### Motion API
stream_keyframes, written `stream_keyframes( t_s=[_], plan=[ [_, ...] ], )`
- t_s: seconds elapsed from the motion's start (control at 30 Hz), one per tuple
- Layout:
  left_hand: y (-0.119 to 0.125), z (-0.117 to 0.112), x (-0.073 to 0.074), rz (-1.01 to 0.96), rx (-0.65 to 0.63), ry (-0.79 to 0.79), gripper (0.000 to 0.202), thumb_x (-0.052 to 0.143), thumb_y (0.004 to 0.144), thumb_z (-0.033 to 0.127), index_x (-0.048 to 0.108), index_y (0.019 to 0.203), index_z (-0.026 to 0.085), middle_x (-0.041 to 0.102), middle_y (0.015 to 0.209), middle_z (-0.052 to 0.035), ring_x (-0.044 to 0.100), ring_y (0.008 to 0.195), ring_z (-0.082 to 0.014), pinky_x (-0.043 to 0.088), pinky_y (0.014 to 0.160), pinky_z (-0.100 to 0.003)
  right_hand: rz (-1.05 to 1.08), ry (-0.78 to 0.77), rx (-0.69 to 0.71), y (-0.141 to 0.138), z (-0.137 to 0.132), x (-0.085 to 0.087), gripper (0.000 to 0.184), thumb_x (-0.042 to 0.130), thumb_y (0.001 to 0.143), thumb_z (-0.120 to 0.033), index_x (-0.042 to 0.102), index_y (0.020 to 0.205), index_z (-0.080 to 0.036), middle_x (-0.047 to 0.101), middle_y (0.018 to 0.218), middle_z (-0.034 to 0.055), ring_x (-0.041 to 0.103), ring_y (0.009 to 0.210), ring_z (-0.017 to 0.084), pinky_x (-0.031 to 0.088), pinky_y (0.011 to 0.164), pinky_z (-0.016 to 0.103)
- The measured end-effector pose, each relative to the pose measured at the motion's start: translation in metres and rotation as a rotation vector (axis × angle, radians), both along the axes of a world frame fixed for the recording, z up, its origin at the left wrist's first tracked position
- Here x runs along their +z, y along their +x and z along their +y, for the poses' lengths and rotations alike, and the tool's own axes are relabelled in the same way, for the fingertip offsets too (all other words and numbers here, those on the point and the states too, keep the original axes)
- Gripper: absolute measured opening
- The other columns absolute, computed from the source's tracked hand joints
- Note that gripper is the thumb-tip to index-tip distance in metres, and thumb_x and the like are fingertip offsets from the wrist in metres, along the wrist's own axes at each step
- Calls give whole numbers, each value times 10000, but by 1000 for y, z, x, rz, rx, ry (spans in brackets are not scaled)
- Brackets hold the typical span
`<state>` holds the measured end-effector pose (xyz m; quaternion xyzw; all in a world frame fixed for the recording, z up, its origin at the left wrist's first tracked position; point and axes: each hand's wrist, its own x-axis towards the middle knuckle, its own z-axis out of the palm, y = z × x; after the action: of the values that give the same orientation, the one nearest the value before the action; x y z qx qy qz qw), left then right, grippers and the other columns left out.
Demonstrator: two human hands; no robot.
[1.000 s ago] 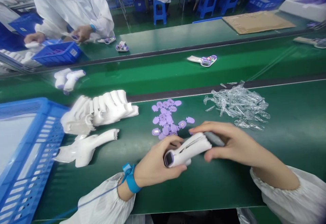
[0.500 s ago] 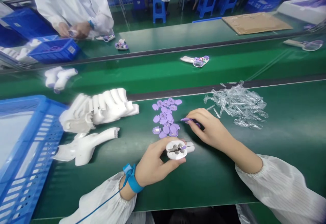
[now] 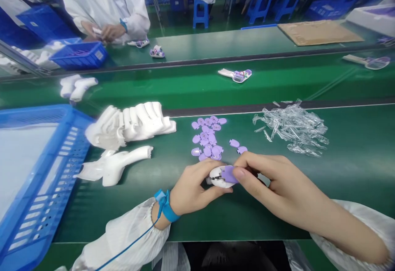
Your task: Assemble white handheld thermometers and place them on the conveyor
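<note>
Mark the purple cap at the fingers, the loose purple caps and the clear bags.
purple cap (image 3: 228, 174), head view, flat face.
loose purple caps (image 3: 207, 138), head view, middle of cluster.
clear bags (image 3: 293, 127), head view, middle of heap.

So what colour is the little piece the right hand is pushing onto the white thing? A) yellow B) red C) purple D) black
C: the right hand pinches a small purple cap against the end of the white housing that the left hand holds, and it matches the purple caps lying on the green table.
</note>
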<state>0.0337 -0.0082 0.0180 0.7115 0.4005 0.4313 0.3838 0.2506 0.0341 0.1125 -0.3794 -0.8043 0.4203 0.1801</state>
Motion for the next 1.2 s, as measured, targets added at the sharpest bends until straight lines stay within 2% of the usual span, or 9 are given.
stream_keyframes(
  t_s=[0.23,0.37,0.43,0.5,0.67,0.77,0.87,1.0,1.2],
  plan=[
    [-1,-1,5,46,-25,86,296,724,1041,464,734,1143,186,818,1010,-65,769,875,-198,591,776,-282,-110,58,132,3,5,7,389,464,1162,-396,552,816,-241,534,648,-52,476,532,110,325,507,270],
    [-1,-5,9,127,-26,109,303,651,1077,491,741,1074,201,826,923,-36,771,764,-175,556,681,-261,-226,419,134,-5,1,7,398,465,1149,-321,484,760,-237,512,630,-32,421,488,124,236,470,311],
    [0,-8,10,160,5,135,323,658,1067,513,734,1051,200,807,845,-24,748,694,-170,520,623,-258,-291,627,94,-12,-3,5,387,432,1141,-274,517,765,-234,524,656,-2,424,509,147,213,467,328],
    [1,-9,10,169,34,171,328,661,1064,511,721,1015,192,782,784,-18,728,655,-167,494,594,-255,-329,714,68,-18,-8,2,378,400,1137,-244,564,798,-222,557,723,27,448,537,157,227,453,321],
    [0,-8,10,149,85,205,334,624,1079,490,692,932,198,731,699,2,676,592,-142,465,565,-245,-147,527,69,-22,-12,-6,344,331,1164,-224,635,1004,-208,671,886,38,590,650,152,435,527,271],
    [-4,-7,9,176,75,184,326,624,1078,483,689,936,197,710,685,14,647,568,-127,444,552,-240,-34,350,147,-16,-9,-4,210,511,1145,-360,665,1122,-217,717,1035,59,686,833,173,536,670,271],
    [-5,-7,8,216,49,227,323,579,1090,470,675,959,191,719,700,2,658,571,-137,424,537,-252,-51,271,159,-12,-9,-1,147,638,1086,-360,687,1095,-222,676,966,37,635,763,161,488,609,269],
    [-5,-9,6,241,38,280,258,535,1093,383,635,944,198,736,726,-9,679,578,-149,434,538,-256,-41,299,99,-13,-15,-4,114,626,1067,-259,682,982,-207,578,825,7,522,682,153,401,555,275],
    [-6,-10,6,252,30,274,212,546,1072,342,652,948,206,732,725,-15,696,603,-161,485,566,-256,32,360,52,-18,-23,-13,81,648,1065,-271,699,1047,-210,527,770,-14,483,654,148,373,542,275]
  ],
)
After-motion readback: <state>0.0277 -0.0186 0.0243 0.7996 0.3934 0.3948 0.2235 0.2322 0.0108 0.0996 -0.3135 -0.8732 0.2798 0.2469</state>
